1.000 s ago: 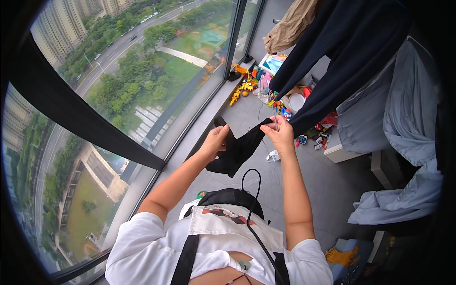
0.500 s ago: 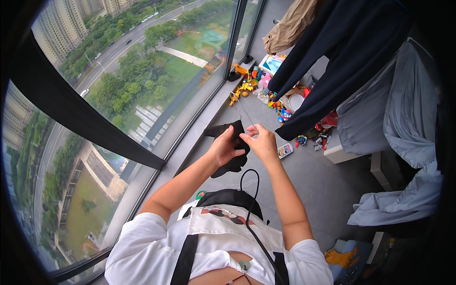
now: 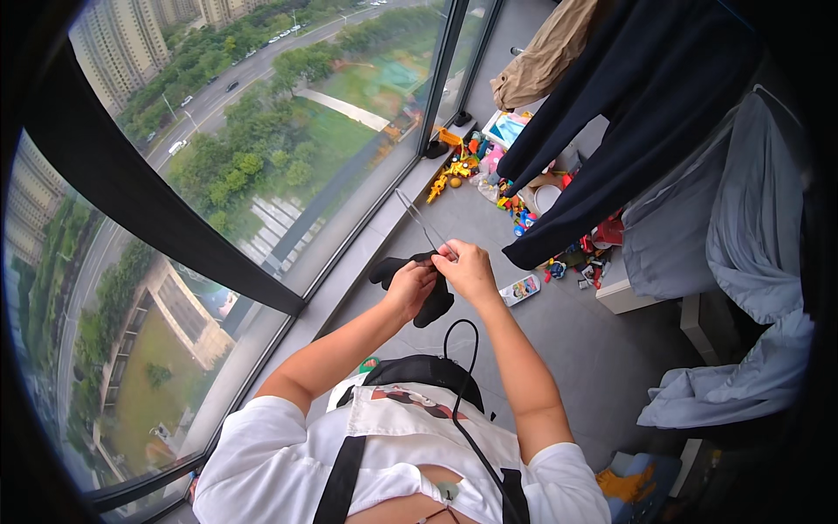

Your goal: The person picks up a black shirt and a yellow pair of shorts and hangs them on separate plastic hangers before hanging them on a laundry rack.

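Black cloth, sock-like in shape, hangs in front of my chest. My left hand is closed on it, and one dark lobe sticks out to the left while another droops below. Close by on the right, my right hand pinches a thin wire hanger. Its narrow looped end points up and left, toward the window. The fingers of both hands almost meet where wire and cloth come together; whether the wire passes through the cloth is hidden.
Dark trousers, a beige garment and grey cloth hang at the right. Many toys lie on the floor ahead, with a white rectangular item nearer me. A tall window runs along the left.
My left hand has turned and curled around the cloth, which is now more bunched. The hanger's loop has swung left, and my right hand has come slightly nearer to me.
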The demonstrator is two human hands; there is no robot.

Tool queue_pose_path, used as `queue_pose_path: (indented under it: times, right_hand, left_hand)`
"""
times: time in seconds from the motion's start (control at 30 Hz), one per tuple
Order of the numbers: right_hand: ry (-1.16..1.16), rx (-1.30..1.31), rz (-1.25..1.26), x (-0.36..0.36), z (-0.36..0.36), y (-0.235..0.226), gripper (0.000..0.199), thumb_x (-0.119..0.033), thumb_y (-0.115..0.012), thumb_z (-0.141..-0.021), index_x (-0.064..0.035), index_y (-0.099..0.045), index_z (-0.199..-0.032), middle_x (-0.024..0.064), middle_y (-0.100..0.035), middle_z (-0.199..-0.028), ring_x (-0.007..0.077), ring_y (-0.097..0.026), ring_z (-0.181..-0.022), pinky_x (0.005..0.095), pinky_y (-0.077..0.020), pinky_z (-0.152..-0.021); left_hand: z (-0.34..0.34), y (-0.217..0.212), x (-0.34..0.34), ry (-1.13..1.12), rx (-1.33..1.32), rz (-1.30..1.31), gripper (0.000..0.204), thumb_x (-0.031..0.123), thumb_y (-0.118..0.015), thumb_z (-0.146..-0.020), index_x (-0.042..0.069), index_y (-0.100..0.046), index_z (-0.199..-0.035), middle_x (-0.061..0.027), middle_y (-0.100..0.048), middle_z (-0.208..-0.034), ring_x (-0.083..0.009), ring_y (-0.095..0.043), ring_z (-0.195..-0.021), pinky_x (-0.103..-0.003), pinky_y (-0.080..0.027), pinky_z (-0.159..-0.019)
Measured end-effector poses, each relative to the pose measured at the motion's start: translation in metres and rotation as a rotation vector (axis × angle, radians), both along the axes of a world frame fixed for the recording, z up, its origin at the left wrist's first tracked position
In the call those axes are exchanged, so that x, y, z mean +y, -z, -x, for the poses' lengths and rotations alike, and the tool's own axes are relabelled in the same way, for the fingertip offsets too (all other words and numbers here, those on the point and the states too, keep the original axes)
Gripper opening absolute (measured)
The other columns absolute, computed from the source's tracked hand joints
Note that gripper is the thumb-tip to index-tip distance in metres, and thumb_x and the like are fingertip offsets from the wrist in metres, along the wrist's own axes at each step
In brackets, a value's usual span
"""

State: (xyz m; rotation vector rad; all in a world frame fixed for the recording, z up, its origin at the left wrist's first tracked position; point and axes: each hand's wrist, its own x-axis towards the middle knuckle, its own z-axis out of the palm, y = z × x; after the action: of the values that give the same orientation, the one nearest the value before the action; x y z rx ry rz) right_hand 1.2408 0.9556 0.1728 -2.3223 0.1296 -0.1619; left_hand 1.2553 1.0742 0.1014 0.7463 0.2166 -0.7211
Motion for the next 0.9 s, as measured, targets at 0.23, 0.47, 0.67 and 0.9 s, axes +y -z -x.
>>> queue_pose_path:
  times: [0.23,0.47,0.67,0.9]
  right_hand:
    - [-0.147,-0.118,-0.008,0.022,0.020,-0.002,0.018,-0.015,-0.065,-0.071,0.0006,-0.058,-0.074,0.0131,-0.060,-0.067,0.0220,-0.058,-0.056,0.0320,-0.0461,-0.054]
    - [-0.269,-0.258,0.088,0.045,0.044,-0.028,0.010,-0.014,-0.060,-0.073,-0.0051,-0.055,-0.074,0.0092,-0.057,-0.068,0.0278,-0.058,-0.061,0.0366,-0.0471,-0.055]
    - [-0.244,-0.218,0.090,0.047,0.056,-0.014,0.011,-0.015,-0.061,-0.073,-0.0058,-0.055,-0.075,0.0087,-0.056,-0.068,0.0281,-0.058,-0.061,0.0375,-0.0475,-0.055]
    - [0.080,-0.172,-0.384,0.008,0.030,-0.004,0.024,-0.019,-0.049,-0.088,0.0015,-0.060,-0.080,0.0089,-0.064,-0.071,0.0177,-0.062,-0.067,0.0287,-0.0467,-0.063]
  left_hand:
    - [-0.002,0.044,-0.004,0.030,0.073,-0.278,0.025,0.005,-0.049,-0.083,0.002,-0.055,-0.107,-0.0066,-0.059,-0.090,-0.0170,-0.057,-0.071,-0.032,-0.048,-0.061]
    - [-0.025,0.104,-0.004,0.220,0.061,0.135,0.013,0.020,-0.050,-0.082,0.010,-0.058,-0.080,-0.0015,-0.059,-0.076,-0.0147,-0.056,-0.068,-0.029,-0.047,-0.060]
    - [-0.032,0.098,-0.001,0.258,0.119,0.357,0.010,0.022,-0.054,-0.079,0.013,-0.057,-0.075,-0.0006,-0.058,-0.073,-0.0144,-0.056,-0.067,-0.029,-0.047,-0.060]
    - [-0.051,0.084,0.014,0.367,-0.579,-0.069,0.009,0.022,-0.057,-0.069,0.014,-0.054,-0.065,-0.0014,-0.054,-0.066,-0.0165,-0.053,-0.062,-0.028,-0.043,-0.056]
